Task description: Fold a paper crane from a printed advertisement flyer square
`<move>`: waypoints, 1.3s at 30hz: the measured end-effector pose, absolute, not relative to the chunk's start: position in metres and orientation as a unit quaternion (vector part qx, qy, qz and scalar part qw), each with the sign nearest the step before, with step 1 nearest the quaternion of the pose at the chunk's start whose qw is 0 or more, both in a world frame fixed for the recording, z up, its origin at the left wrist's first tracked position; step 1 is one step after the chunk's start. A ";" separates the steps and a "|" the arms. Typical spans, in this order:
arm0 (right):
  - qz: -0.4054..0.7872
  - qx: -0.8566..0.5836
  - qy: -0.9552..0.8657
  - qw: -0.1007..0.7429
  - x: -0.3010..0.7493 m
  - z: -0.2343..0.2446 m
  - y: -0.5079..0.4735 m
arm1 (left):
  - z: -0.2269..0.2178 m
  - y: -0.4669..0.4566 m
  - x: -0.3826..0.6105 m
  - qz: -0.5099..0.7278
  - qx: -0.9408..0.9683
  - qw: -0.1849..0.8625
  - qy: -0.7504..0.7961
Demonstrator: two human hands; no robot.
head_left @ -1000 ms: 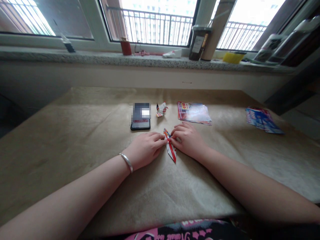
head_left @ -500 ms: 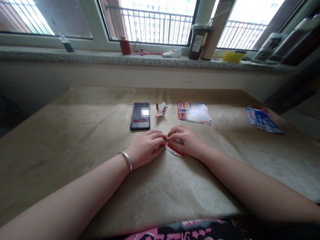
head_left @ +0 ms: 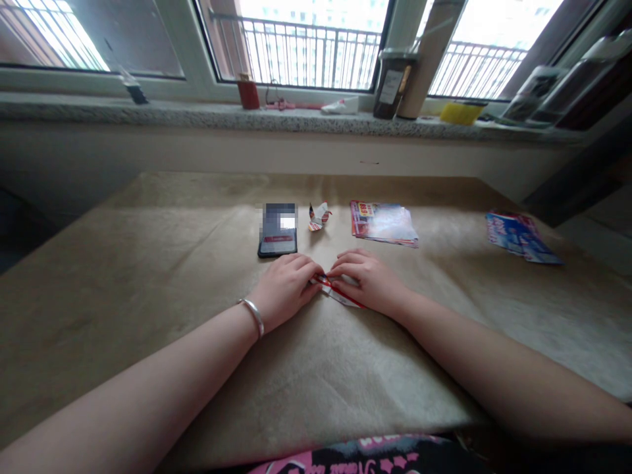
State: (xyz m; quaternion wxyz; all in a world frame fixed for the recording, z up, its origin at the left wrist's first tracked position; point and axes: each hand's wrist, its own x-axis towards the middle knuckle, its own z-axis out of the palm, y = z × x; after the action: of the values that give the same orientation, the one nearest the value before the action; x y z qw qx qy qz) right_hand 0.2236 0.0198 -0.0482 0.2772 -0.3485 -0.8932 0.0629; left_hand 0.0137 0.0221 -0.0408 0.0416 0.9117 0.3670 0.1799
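Turned since a second earlier, the folded paper (head_left: 340,297) lay slantwise on the counter (head_left: 123,296), where before it had pointed nearly straight toward the person. From the left, a red container (head_left: 248,93) stood on the stone windowsill (head_left: 197,116), behind the counter. Nearer, a silver bracelet (head_left: 253,316) circled the left wrist, and the left hand (head_left: 286,283) lay palm down, its grip narrow, thumb and fingertips holding the paper's upper left end and partly hiding it. Just beyond this hand was a phone (head_left: 278,242), screen up and mostly blurred out. To the phone's right, a small bird-like paper figure (head_left: 318,217) stood apart. Between the hands, the folded paper showed white with red stripes, its lower right end beside the right hand (head_left: 368,280). That hand's grip was narrow too, its fingers on the paper near its middle, close to the left fingertips. Beyond it lay a stack of leaflets (head_left: 382,225), glare whitening the top. On the sill, a dark lidded container (head_left: 391,85), a brown tube (head_left: 428,59) and a yellow item (head_left: 460,114) followed in that order. Farthest right, well apart from both hands, blue leaflets (head_left: 523,238) overlapped on the counter.
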 end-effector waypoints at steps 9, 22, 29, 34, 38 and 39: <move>0.088 -0.368 -0.884 0.275 0.222 -0.047 0.017 | -0.041 0.020 0.014 0.212 0.915 0.060 0.337; 0.153 -0.379 -0.862 0.300 0.222 -0.048 0.016 | -0.041 0.019 0.013 0.256 0.912 0.083 0.311; 0.182 -0.402 -0.852 0.281 0.218 -0.045 0.010 | -0.044 0.020 0.012 0.270 0.905 0.112 0.309; 0.166 -0.431 -0.844 0.273 0.215 -0.043 0.006 | -0.042 0.019 0.013 0.247 0.905 0.136 0.318; 0.169 -0.431 -0.842 0.275 0.216 -0.043 0.006 | -0.040 0.019 0.014 0.238 0.903 0.134 0.332; 0.171 -0.428 -0.843 0.277 0.216 -0.044 0.007 | -0.040 0.019 0.014 0.239 0.902 0.134 0.333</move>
State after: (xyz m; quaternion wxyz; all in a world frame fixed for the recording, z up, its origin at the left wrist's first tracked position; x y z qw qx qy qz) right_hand 0.2161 0.0068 -0.0435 0.2772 -0.4283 -0.8430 0.1709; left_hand 0.0140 0.0189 -0.0401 0.1337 0.9022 0.3332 0.2391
